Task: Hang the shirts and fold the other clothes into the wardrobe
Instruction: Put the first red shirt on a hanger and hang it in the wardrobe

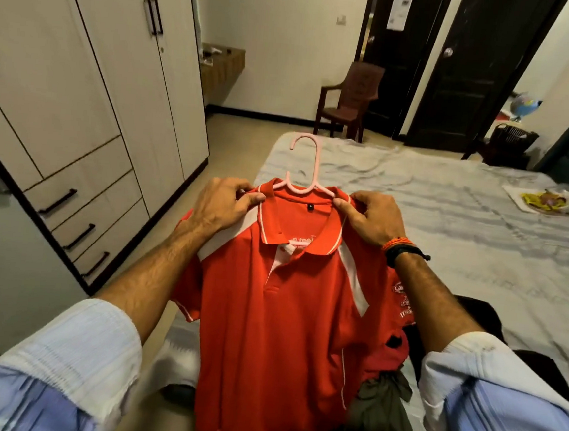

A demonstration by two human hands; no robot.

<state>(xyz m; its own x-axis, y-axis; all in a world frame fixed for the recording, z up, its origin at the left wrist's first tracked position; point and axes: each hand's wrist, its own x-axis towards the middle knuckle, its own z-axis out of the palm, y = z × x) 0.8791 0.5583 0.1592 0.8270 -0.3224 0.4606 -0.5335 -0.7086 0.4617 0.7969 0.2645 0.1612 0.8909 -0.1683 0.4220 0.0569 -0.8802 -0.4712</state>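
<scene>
A red polo shirt [281, 318] with white shoulder stripes hangs on a pink plastic hanger [309, 169], held up over the near corner of the bed. My left hand [223, 206] pinches the shirt's left shoulder at the collar. My right hand [372, 219] pinches the right shoulder at the collar. The hanger's hook sticks up above the collar; its arms are hidden inside the shirt. A heap of other clothes, olive [381, 409] and dark [474, 314], lies on the bed below right. The cream wardrobe [92, 71] stands at the left with its doors closed.
The bed [448, 209] with a grey sheet fills the right side. A tray with yellow items [549, 200] lies at its far right. A brown plastic chair [352, 97] stands by dark doors at the back. Bare floor runs between wardrobe and bed.
</scene>
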